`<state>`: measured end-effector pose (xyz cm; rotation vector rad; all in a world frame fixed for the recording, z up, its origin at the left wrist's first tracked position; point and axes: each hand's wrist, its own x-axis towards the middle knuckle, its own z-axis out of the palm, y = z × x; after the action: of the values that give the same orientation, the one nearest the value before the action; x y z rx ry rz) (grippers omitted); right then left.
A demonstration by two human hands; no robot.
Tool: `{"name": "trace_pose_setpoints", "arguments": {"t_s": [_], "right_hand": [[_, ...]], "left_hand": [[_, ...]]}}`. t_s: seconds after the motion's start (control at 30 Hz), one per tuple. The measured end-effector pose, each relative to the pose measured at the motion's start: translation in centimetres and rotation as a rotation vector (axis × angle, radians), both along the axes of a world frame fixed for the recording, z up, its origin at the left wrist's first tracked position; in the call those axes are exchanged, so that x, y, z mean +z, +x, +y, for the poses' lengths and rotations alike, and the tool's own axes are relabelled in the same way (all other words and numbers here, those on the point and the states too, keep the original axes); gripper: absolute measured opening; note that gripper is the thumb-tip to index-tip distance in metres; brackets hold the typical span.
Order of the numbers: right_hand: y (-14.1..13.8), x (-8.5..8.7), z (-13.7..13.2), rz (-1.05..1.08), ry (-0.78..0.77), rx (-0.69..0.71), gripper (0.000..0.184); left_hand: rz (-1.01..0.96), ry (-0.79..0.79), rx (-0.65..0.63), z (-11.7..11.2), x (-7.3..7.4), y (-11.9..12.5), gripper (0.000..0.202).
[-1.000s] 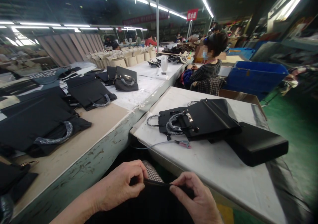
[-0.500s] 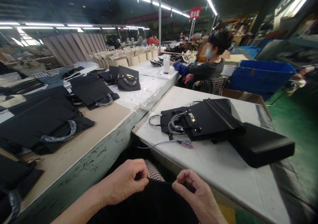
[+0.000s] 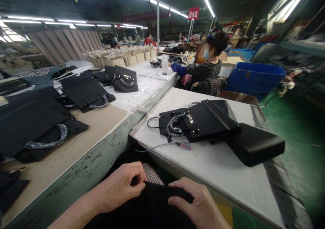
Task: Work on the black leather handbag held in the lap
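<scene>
Low in the view, my left hand (image 3: 120,188) pinches the top edge of a black piece of material (image 3: 149,208) lying on my lap. My right hand (image 3: 198,205) lies over the same edge to the right, fingers curled down onto it. Ahead on the white table (image 3: 208,164) lie black handbags (image 3: 203,120) with plastic-wrapped handles, and a thin tool with a pink end (image 3: 184,146) on a cord.
A long bench (image 3: 101,120) on my left carries several black bags and panels (image 3: 83,91). A seated person in a striped top (image 3: 207,69) works further along. Blue bins (image 3: 254,76) and a green floor are on the right.
My right hand went from a raised pinch on the edge to lying flatter over it. The view shifted slightly; the other person's arm now reaches toward the bench.
</scene>
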<state>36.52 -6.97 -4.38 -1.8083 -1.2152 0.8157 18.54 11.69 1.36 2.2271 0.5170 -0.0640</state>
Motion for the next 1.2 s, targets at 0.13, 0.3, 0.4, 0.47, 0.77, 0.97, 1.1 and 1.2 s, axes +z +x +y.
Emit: {"name": "trace_pose_setpoints", "arguments": {"t_s": [0.13,0.3,0.4,0.47,0.77,0.97,1.1,1.2], "right_hand": [[-0.6,0.1,0.5,0.013,-0.059,-0.075,0.019],[-1.0,0.3,0.3,0.026,-0.033,-0.027,0.015],[-0.9,0.7,-0.2,0.067,0.020,0.070,0.018],[-0.8,0.7,-0.5,0.094,0.039,0.116,0.021],[-0.7,-0.4,-1.2,0.080,0.012,-0.023,0.015],[-0.9,-0.7,-1.4,0.102,-0.013,-0.113,0.013],[-1.1,-1.1,-1.5,0.114,-0.014,-0.148,0.011],[-1.0,-1.0,-1.4,0.131,0.000,-0.169,0.011]], "left_hand": [[-0.036,-0.025,-0.027,-0.1,0.0,-0.2,0.017],[-0.022,-0.085,-0.074,-0.6,0.1,0.2,0.013],[0.006,-0.054,-0.123,-1.5,0.2,1.3,0.012],[0.012,-0.047,-0.172,-2.3,0.3,2.1,0.013],[-0.091,-0.226,-0.245,-3.2,0.9,3.2,0.018],[-0.074,-0.173,-0.278,-2.9,0.8,2.6,0.016],[-0.062,-0.134,-0.314,-2.9,1.1,2.6,0.016],[-0.085,-0.139,-0.345,-3.0,1.3,2.6,0.015]]}}
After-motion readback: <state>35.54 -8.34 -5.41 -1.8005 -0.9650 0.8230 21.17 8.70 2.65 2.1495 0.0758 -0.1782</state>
